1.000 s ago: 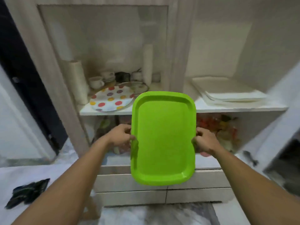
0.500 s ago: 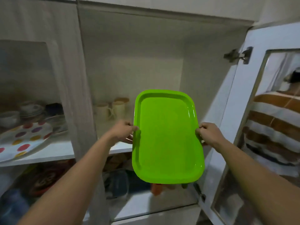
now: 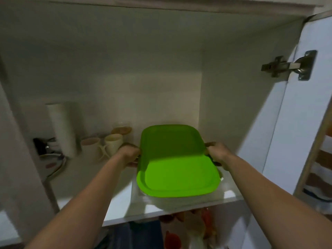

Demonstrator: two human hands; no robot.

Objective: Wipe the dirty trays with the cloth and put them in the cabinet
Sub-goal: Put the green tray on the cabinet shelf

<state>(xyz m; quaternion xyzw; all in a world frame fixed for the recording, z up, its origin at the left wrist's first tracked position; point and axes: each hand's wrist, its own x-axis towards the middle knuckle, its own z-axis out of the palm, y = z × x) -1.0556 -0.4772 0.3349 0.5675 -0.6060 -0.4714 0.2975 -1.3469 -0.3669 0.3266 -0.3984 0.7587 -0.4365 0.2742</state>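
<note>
Green tray (image 3: 177,164) held between left hand (image 3: 130,155) and right hand (image 3: 216,155), both clenched on its long edges; long axis points into the cabinet shelf (image 3: 118,203), near front edge.

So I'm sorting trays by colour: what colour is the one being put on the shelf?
Bright lime green, plain; the tray shows clearly in the head view.

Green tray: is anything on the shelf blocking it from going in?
Nothing visible blocks the green tray, held by the left hand and right hand. It is over pale trays stacked on the shelf; the cups stand clear, left.
</note>
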